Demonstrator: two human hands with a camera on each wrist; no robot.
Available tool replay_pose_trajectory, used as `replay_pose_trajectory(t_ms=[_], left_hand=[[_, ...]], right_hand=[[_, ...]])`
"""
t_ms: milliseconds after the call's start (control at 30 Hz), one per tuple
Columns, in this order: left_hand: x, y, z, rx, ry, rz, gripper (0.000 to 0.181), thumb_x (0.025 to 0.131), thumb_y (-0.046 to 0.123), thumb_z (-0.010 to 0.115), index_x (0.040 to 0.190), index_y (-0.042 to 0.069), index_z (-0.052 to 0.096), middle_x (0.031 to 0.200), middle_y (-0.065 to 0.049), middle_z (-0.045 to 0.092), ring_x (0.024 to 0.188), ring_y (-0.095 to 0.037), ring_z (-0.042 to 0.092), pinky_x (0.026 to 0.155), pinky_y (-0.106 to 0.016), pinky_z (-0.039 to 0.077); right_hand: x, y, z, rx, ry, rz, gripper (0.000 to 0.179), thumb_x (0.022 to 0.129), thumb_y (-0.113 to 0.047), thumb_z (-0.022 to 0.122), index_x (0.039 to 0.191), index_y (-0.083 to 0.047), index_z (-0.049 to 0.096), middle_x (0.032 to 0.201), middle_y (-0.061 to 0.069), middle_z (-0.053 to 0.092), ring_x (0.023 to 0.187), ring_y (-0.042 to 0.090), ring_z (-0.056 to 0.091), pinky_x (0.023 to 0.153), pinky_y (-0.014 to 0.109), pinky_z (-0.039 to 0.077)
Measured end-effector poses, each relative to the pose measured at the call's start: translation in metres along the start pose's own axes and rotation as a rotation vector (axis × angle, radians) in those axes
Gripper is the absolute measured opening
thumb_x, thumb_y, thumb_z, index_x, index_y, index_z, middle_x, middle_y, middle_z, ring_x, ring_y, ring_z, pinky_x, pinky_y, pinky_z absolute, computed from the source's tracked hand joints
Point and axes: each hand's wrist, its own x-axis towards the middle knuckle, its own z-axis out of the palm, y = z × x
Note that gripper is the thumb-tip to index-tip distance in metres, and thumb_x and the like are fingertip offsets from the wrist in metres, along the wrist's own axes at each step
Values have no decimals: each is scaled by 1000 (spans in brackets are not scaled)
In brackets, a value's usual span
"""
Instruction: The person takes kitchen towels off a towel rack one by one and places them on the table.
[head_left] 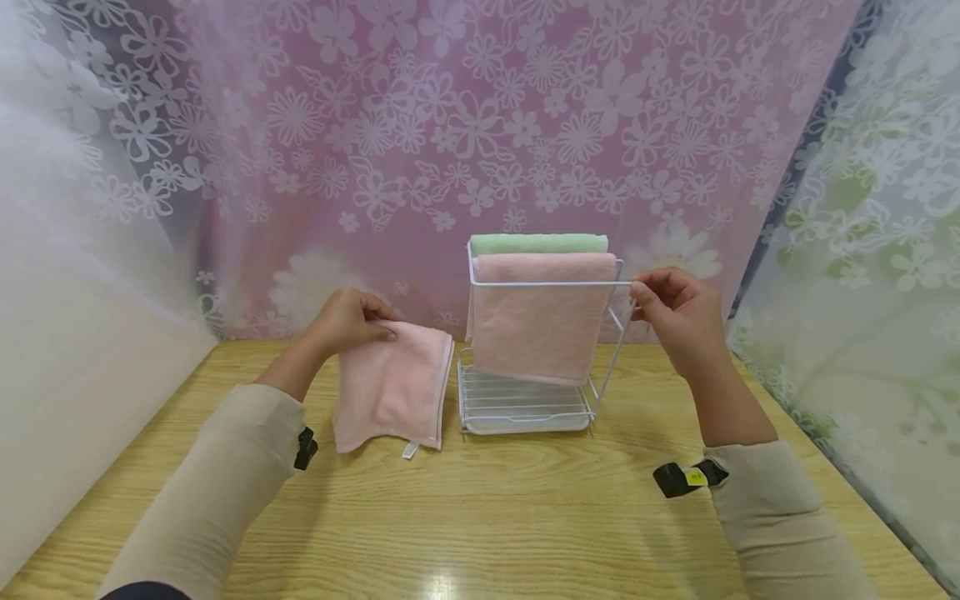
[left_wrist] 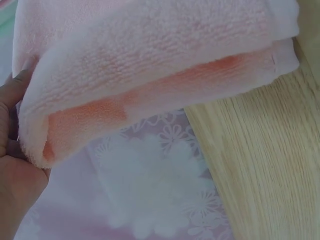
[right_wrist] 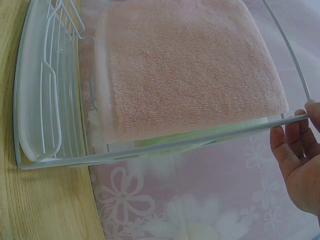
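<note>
A folded pink towel [head_left: 393, 383] hangs from my left hand [head_left: 352, 321], which pinches its top edge just left of the rack; a small white tag shows at its bottom. In the left wrist view the towel [left_wrist: 150, 65] is doubled over, with the thumb and fingers at its fold. My right hand [head_left: 678, 321] grips the upper right front corner of a white wire rack [head_left: 551, 284]. Over the rack's bars hang another pink towel [head_left: 543, 325] and, behind it, a green towel [head_left: 540, 243]. The right wrist view shows fingers curled round the rack's wire [right_wrist: 200, 137].
The rack's base holds a white tray [head_left: 525, 425] under a wire grid. All stands on a wood-grain table [head_left: 480, 508]. A pink flowered curtain [head_left: 420, 125] hangs close behind, and pale sheets [head_left: 877, 250] close off the left and right sides.
</note>
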Motion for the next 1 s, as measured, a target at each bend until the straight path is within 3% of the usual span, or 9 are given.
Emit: replay_pose_trajectory(t_ms=[233, 767, 1000], left_hand=[[9, -9, 3, 8, -1, -29, 21, 76, 12, 85, 95, 6, 79, 99, -12, 73, 85, -22, 64, 70, -30, 51], [27, -29, 13, -6, -92, -87, 19, 79, 5, 81, 98, 4, 78, 102, -13, 72, 92, -27, 65, 79, -37, 54], [31, -32, 20, 33, -115, -74, 20, 78, 0, 80, 98, 2, 77, 102, -15, 72, 94, -30, 66, 84, -40, 53]], right_hand=[[0, -3, 2, 4, 1, 12, 6, 93, -6, 65, 96, -3, 69, 80, 1, 63, 71, 15, 58, 65, 18, 55], [0, -1, 0, -13, 8, 11, 7, 93, -6, 66, 98, -2, 69, 82, 0, 64, 72, 14, 58, 66, 17, 54], [0, 0, 0, -43, 10, 7, 8, 93, -6, 66, 98, -2, 69, 81, 0, 64, 71, 13, 59, 66, 17, 54]])
